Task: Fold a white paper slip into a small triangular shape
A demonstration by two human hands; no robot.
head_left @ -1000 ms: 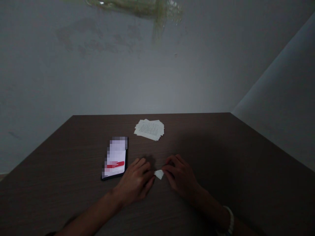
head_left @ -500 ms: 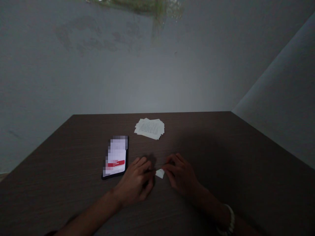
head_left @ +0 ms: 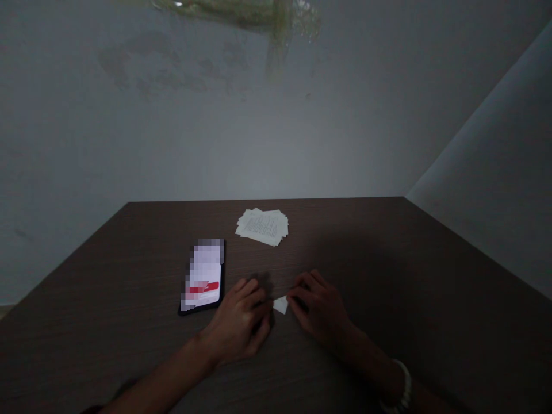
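A small folded piece of white paper (head_left: 280, 305) lies low over the table between my two hands. My left hand (head_left: 242, 316) has its fingers curled, with the fingertips at the paper's left edge. On the other side, my right hand (head_left: 319, 306) pinches the paper's right corner between thumb and fingers. Part of the paper is hidden behind the fingertips. A pale bracelet circles my right wrist.
Left of my left hand, a phone (head_left: 204, 276) lies face up with its screen lit and partly blurred. Farther back sits a loose stack of printed paper sheets (head_left: 262, 226). The brown table (head_left: 150, 230) ends at a grey wall (head_left: 259, 138).
Almost nothing differs. My right hand has shifted very slightly to the right, and the fingers of both hands have moved a little at the paper.
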